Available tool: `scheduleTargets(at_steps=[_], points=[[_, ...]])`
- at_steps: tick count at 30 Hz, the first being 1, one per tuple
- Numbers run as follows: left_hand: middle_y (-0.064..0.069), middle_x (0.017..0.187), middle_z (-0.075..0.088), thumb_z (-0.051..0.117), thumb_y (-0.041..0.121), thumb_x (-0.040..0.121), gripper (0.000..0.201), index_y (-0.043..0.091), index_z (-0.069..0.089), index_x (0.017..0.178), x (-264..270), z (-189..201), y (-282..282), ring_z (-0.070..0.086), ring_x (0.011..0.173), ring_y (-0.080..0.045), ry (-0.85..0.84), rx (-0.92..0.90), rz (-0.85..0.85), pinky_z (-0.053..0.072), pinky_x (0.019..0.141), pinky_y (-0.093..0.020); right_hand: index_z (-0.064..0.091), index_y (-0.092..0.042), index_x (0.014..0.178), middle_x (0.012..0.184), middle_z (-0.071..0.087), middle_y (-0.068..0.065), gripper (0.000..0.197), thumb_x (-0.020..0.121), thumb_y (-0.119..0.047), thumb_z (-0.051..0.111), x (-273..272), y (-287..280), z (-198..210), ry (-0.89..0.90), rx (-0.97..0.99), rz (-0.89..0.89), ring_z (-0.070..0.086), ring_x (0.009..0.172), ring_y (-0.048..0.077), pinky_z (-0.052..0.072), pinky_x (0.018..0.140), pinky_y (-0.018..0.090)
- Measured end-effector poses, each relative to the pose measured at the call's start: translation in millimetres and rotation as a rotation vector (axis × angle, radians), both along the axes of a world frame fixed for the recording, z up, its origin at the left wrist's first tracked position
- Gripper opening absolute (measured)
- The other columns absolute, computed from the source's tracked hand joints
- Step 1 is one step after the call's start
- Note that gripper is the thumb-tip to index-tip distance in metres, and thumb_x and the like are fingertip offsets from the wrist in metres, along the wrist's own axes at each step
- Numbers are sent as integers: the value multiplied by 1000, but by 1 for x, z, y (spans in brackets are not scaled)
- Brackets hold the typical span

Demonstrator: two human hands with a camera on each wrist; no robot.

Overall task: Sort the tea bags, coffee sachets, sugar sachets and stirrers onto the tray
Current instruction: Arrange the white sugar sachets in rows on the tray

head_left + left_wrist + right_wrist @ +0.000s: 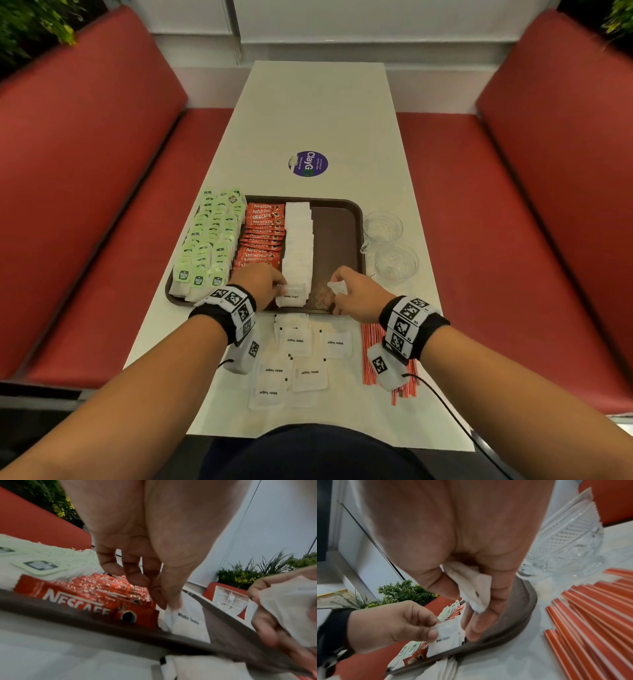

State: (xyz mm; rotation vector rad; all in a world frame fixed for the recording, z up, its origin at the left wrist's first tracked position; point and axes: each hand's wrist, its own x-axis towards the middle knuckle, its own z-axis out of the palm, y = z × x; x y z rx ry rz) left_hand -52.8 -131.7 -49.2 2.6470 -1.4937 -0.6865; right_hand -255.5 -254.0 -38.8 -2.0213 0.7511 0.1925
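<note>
At the tray's (356, 219) near edge, left hand (263, 284) pinches one sugar sachet (291, 297), right hand (359, 294) another (337, 287): best laid overlapping, square to the row.

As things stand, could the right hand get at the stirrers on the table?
Probably yes: the stirrers lie uncovered just under the right wrist, but the right hand already holds a sugar sachet.

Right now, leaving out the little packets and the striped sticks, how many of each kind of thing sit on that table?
Tray: 1
Glass cups, far one and near one: 2
Round purple sticker: 1
Total: 4
</note>
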Motion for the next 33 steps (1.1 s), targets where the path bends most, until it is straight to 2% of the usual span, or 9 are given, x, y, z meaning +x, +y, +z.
scheduleTargets(at_steps=[2, 4, 7, 11, 16, 20, 25, 27, 33], points=[[3, 114, 69, 62, 34, 96, 24, 26, 72, 116, -1, -4, -4, 62, 106, -20, -22, 32, -2, 48, 91, -31, 46, -14, 115, 88, 70, -5, 18, 99, -8, 47, 1, -1, 1, -1, 45, -6, 72, 80, 15, 61, 78, 37], [6, 107, 70, 65, 37, 93, 20, 29, 73, 109, -1, -9, -7, 62, 102, -18, -58, 20, 39, 49, 91, -32, 45, -12, 115, 97, 71, -1, 14, 101, -9, 44, 2, -2, 3, -19, 77, -18, 75, 82, 21, 62, 79, 42], [10, 95, 68, 69, 45, 86, 15, 33, 69, 94, 0, -14, -10, 62, 97, -16, -108, 16, 86, 47, 91, -34, 43, -11, 117, 103, 70, -2, 13, 105, -15, 44, 3, -3, 7, -50, 148, -41, 75, 74, 29, 63, 66, 43], [10, 91, 65, 72, 51, 81, 22, 32, 65, 91, -1, -16, -10, 60, 92, -16, -171, -1, 80, 48, 87, -33, 41, -13, 126, 80, 64, -11, 23, 106, -25, 44, 4, -3, 12, -11, 59, -11, 65, 51, 21, 52, 45, 29], [11, 96, 61, 80, 45, 76, 29, 33, 64, 98, 0, -17, -8, 59, 94, -14, -56, -29, -20, 52, 87, -35, 44, -12, 135, 90, 68, 17, 32, 104, -22, 41, 7, -7, 0, 18, 60, -9, 66, 60, 18, 49, 57, 28], [11, 102, 63, 74, 48, 82, 24, 36, 70, 102, -5, -14, -8, 57, 100, -14, -88, 23, -139, 50, 91, -35, 47, -10, 123, 86, 65, 13, 24, 100, -12, 41, 10, -9, -1, -9, 105, -15, 70, 70, 29, 53, 63, 37], [11, 101, 63, 69, 55, 83, 27, 37, 68, 103, -6, -13, -11, 56, 101, -16, -127, 10, -179, 47, 92, -37, 45, -16, 126, 93, 71, 15, 27, 100, -8, 46, 12, -10, -2, -49, 128, -11, 74, 71, 20, 62, 70, 41], [12, 97, 64, 63, 59, 86, 29, 35, 69, 102, -7, -10, -13, 56, 96, -14, -86, -52, -161, 48, 88, -36, 46, -16, 126, 100, 70, 16, 28, 100, -6, 49, 11, -10, -1, -108, 193, -58, 76, 78, 24, 62, 77, 47], [11, 84, 66, 47, 58, 96, 41, 25, 72, 94, -19, 9, -21, 56, 76, -4, 196, -338, -168, 46, 70, -27, 53, -11, 110, 102, 68, 19, 15, 98, -4, 58, 14, -13, 7, -234, 279, -128, 76, 81, 28, 63, 76, 45]])
